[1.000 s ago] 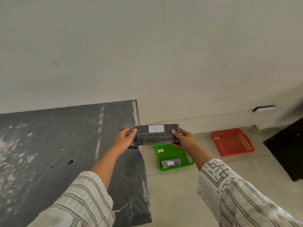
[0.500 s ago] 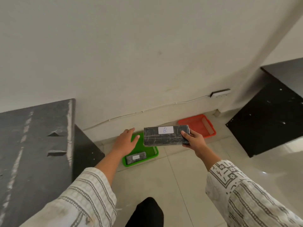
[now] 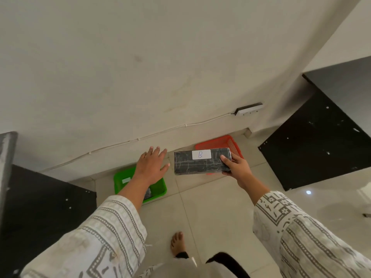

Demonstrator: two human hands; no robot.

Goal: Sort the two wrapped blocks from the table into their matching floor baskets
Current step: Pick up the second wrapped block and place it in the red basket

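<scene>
Swung rightward, the right hand (image 3: 237, 169) grips the black wrapped block labelled B (image 3: 201, 161) over the red plastic floor basket (image 3: 233, 144) at one o'clock; left hand (image 3: 151, 167) splayed empty; next, lower it in.

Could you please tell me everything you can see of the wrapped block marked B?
The wrapped block is a long dark slab in glossy, creased film, with a white label reading B on its upper face. It is held level in the air by the right hand alone, gripped at its right end, in front of the red basket.
</scene>
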